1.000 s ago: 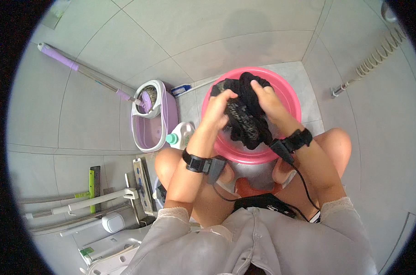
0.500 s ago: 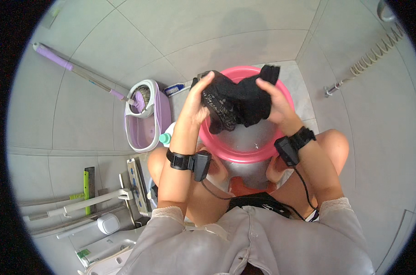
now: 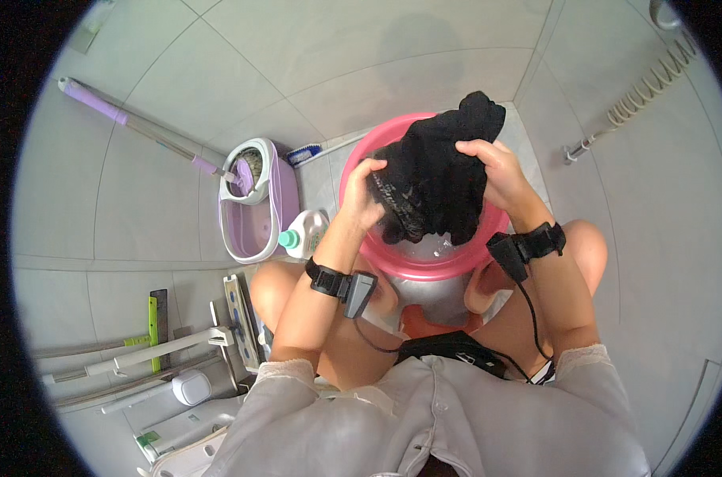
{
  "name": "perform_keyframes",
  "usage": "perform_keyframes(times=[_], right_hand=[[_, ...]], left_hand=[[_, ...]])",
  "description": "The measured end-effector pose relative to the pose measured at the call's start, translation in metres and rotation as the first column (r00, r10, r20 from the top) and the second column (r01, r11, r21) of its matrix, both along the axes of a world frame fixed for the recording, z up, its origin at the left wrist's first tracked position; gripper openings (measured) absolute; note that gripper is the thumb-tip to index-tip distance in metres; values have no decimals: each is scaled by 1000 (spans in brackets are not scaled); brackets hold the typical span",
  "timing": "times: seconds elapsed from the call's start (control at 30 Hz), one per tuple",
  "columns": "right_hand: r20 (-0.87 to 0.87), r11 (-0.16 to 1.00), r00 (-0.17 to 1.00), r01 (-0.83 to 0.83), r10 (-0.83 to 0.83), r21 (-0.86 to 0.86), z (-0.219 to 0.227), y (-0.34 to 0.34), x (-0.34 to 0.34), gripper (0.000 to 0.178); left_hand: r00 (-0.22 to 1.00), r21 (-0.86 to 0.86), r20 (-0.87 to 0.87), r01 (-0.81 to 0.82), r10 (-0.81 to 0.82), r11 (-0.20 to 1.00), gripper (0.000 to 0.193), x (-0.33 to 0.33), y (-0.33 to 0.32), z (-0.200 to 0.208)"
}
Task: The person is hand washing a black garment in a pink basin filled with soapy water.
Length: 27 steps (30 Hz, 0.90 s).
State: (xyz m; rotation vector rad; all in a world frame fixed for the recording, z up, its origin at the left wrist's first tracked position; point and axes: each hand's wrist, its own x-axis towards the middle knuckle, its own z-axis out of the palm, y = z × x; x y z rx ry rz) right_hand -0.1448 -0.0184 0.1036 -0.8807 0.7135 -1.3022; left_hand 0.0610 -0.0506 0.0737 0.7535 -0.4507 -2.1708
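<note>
Between my two hands hangs a black garment (image 3: 440, 171) with a lacy, partly sheer patch at its left side; its exact kind cannot be made out. My left hand (image 3: 366, 195) pinches the lacy side, thumb on top. At the other side, my right hand (image 3: 496, 171) grips the cloth, with its thumb pressed on it and the fingers partly hidden behind. Below the garment stands a pink basin (image 3: 428, 269) holding cloudy, sudsy water. The cloth covers much of the basin's opening, and its top end sticks out past the far rim.
Left of the basin stand a white bottle with a green cap (image 3: 303, 235) and a purple mop bucket (image 3: 285, 187) with a mop (image 3: 162, 139) leaning out. A blue brush (image 3: 303, 154) lies behind. Racks and a squeegee (image 3: 152, 334) are lower left; a coiled hose (image 3: 647, 87) hangs right.
The garment has gone from bunched up to more spread out, its top end now higher. Both hands have shifted right and slightly down, uncovering more of the white bottle.
</note>
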Motion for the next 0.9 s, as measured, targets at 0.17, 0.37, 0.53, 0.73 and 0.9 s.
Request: perform_keyframes(times=[0.17,0.37,0.53,0.73,0.9], right_hand=[[324,895,931,-283,169,345,-10,-4,15,24],[-11,910,996,-82,94,406,-15,-24,17,18],[97,937,990,-126,100,326,15,-22,13,19],[-533,990,841,-24,95,139,31,-30,9,44],[-739,995,670,-4,-68,-95,69,12,-82,51]], left_hand=[[974,-62,225,50,-35,997,43,-3,16,-5],[719,-677,600,223,350,701,40,-3,12,-19],[755,-714,527,145,389,685,41,19,10,-12],[994,-157,65,-72,83,985,33,17,21,15],[984,-233,-57,-175,166,957,33,46,23,12]])
